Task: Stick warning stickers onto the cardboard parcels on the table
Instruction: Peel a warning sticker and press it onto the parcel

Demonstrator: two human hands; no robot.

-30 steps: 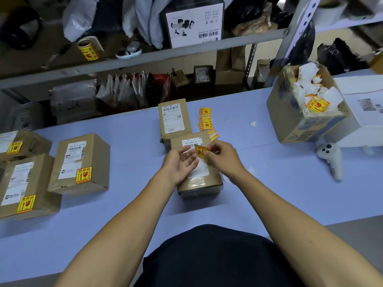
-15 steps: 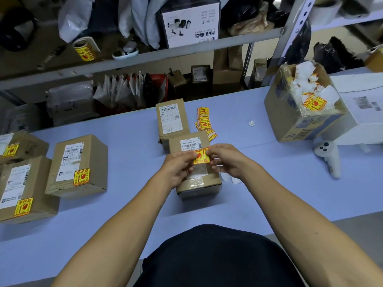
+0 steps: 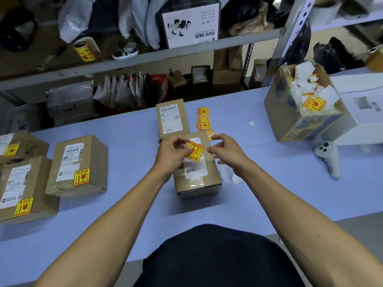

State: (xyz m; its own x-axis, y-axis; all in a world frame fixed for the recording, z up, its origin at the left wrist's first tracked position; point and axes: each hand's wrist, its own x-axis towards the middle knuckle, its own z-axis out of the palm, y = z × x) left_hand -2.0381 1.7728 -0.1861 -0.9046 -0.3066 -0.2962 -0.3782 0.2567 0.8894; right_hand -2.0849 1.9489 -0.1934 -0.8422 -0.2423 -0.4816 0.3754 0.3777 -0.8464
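A small cardboard parcel (image 3: 196,179) with a white shipping label lies on the table in front of me. Above its top, my left hand (image 3: 173,151) pinches the left side of a yellow and red warning sticker (image 3: 194,151). My right hand (image 3: 227,151) hovers just right of the sticker with loosely curled fingers, its thumb tip beside the sticker's edge and holding nothing I can see. A second parcel (image 3: 172,119) without a yellow sticker stands right behind. Loose warning stickers (image 3: 204,121) lie beside it. At the left, three parcels (image 3: 78,164) each carry a yellow sticker.
White backing paper (image 3: 227,176) lies right of the parcel. An open carton (image 3: 290,125) full of peeled backings stands at the right, with a white box (image 3: 364,121) behind it and a white controller (image 3: 327,158) in front. A sticker roll (image 3: 85,50) sits on the shelf.
The sticker, held by both hands before, now faces up above the parcel in my left hand alone. My right hand has drawn off its right edge.
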